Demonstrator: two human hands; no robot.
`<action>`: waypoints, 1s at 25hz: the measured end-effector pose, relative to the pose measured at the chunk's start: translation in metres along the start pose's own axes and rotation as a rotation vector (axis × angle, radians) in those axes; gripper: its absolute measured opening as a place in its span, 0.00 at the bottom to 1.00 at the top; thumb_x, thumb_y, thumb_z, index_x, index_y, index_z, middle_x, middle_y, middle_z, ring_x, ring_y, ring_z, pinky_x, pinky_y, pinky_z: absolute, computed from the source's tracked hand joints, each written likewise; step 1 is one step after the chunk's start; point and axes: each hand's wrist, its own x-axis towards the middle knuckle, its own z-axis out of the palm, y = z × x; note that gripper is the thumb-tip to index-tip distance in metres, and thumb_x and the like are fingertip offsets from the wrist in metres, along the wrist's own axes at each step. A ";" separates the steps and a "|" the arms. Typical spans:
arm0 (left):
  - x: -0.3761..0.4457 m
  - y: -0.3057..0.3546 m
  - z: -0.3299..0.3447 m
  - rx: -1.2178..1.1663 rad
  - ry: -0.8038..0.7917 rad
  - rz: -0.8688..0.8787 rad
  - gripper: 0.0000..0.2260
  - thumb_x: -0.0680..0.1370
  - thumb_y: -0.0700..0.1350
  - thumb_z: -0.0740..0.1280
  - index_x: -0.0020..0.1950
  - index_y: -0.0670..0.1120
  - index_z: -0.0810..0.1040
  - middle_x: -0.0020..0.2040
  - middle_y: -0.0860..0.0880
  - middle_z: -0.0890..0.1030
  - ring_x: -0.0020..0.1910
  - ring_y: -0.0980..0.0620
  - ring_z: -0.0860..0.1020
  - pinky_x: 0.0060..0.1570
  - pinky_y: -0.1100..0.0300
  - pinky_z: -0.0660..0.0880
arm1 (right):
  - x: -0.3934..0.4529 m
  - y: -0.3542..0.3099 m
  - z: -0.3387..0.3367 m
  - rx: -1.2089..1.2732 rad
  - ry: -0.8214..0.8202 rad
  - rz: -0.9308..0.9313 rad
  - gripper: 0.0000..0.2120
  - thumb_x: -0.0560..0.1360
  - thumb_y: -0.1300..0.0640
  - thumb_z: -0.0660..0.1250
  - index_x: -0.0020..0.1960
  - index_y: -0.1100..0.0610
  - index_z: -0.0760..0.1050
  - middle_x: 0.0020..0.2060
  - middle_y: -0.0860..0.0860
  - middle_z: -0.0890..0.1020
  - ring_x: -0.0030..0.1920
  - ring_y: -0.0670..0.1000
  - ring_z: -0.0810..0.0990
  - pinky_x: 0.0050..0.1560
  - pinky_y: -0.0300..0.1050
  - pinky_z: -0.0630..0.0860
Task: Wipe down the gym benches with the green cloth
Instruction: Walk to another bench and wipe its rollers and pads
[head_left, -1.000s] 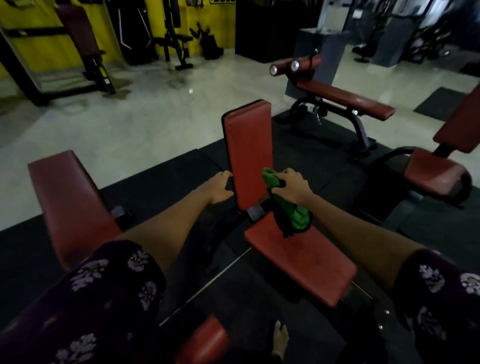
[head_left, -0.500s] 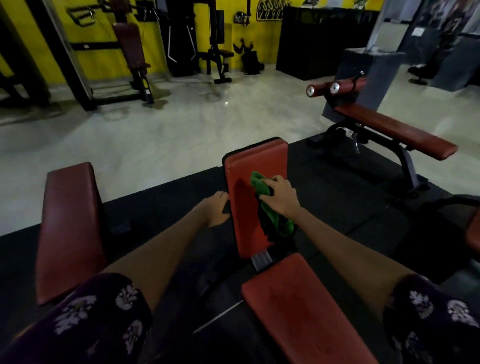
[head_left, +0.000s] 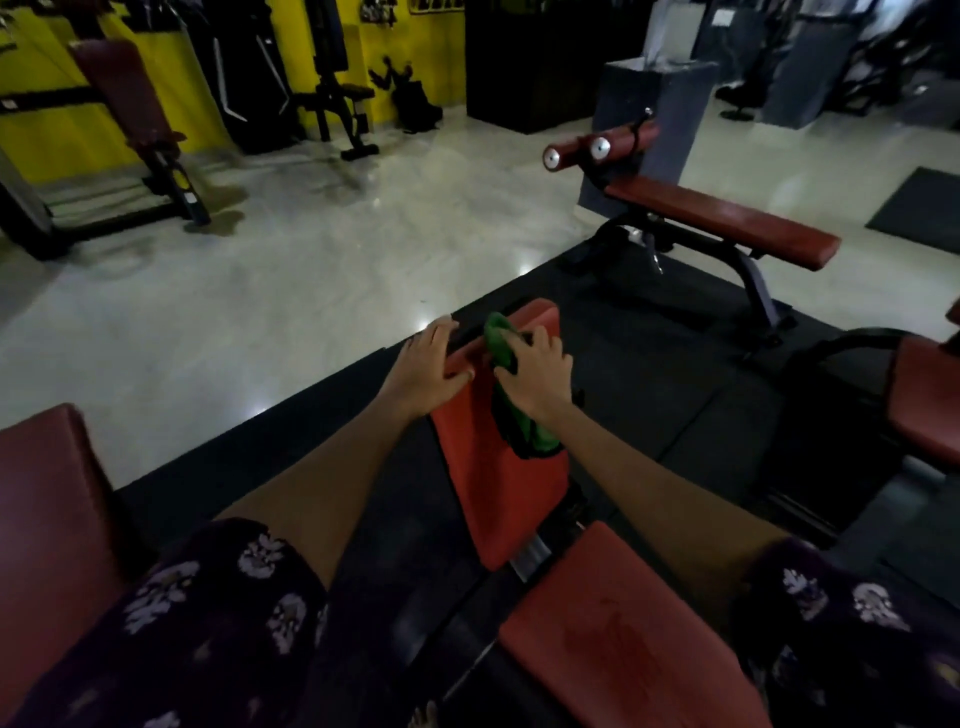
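Centre of frame: red bench (head_left: 498, 467), backrest raised, its seat pad (head_left: 623, 639) lying at lower centre-right. No containers showing anywhere.

Right hand (head_left: 537, 374) is gripping the green cloth (head_left: 501, 340) near the top of the backrest, fingers (head_left: 524, 345) curling round the bunched fabric and pressing it against the pad. The cloth is poking out above the hand at the top edge, and the rest is hanging down under the wrist along the right side of the backrest, ending in a green-and-dark fold just right of centre.

Left hand (head_left: 428, 364) is resting on the upper left corner of the backrest, fingers spread and fairly straight, lying over the top edge; thumb is lying on the front face of the pad. It is holding nothing else. The two hands are sitting just beside each other, cloth between them.

Both forearms are reaching in from the lower corners; dark floral sleeves (head_left: 208, 613) are showing at lower left and lower right.

Another red pad (head_left: 47, 519) is sitting at the left edge. A flat red bench with roller pads (head_left: 717, 218) is standing at upper right on the black mat (head_left: 675, 384). A further red seat (head_left: 924, 400) is cut off at the right edge. Pale shiny floor (head_left: 311, 270) is filling the upper left, with a yellow wall (head_left: 41, 119) and dark machines behind it, blurry.
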 end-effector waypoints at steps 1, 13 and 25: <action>0.011 -0.007 0.005 -0.014 -0.056 0.026 0.33 0.74 0.48 0.69 0.74 0.41 0.59 0.73 0.44 0.63 0.72 0.45 0.63 0.71 0.49 0.59 | 0.005 -0.008 0.012 -0.015 -0.009 -0.014 0.24 0.77 0.48 0.60 0.72 0.49 0.62 0.66 0.56 0.65 0.63 0.60 0.66 0.61 0.56 0.63; 0.054 -0.035 0.045 -0.040 0.218 0.155 0.12 0.74 0.50 0.62 0.49 0.43 0.78 0.47 0.48 0.79 0.48 0.48 0.76 0.40 0.55 0.75 | 0.092 0.021 0.016 -0.265 -0.055 0.174 0.26 0.77 0.50 0.62 0.74 0.42 0.60 0.70 0.57 0.62 0.67 0.60 0.63 0.65 0.58 0.61; 0.079 -0.039 0.039 -0.225 0.014 0.064 0.13 0.76 0.49 0.66 0.59 0.49 0.74 0.61 0.56 0.72 0.48 0.59 0.75 0.43 0.63 0.72 | 0.135 0.075 0.015 0.049 -0.028 0.295 0.24 0.77 0.52 0.62 0.72 0.47 0.65 0.65 0.56 0.64 0.64 0.61 0.65 0.64 0.62 0.64</action>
